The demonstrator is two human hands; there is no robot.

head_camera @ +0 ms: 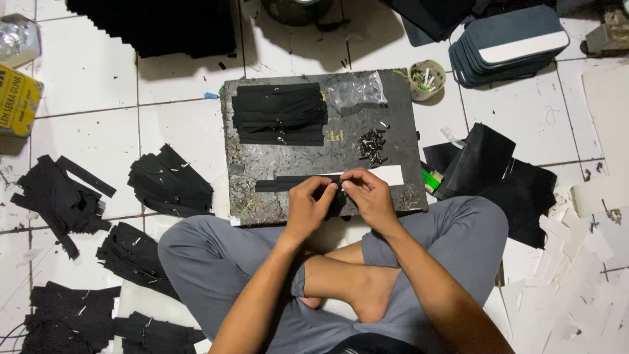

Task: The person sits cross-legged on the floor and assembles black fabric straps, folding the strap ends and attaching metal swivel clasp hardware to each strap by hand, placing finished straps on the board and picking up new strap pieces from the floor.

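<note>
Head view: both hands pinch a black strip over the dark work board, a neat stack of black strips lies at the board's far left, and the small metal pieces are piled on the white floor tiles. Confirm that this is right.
One detail is wrong. The head view shows the small metal pieces piled on the dark work board, not on the floor tiles. The rest holds: left hand and right hand pinch the black strip, and the stack of black strips lies far left.

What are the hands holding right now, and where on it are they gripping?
Both hands, left hand and right hand, pinch a black strip at its right end, fingertips meeting there. The strip's rest lies on the dark board. Any small part between the fingertips is too small to tell.
</note>
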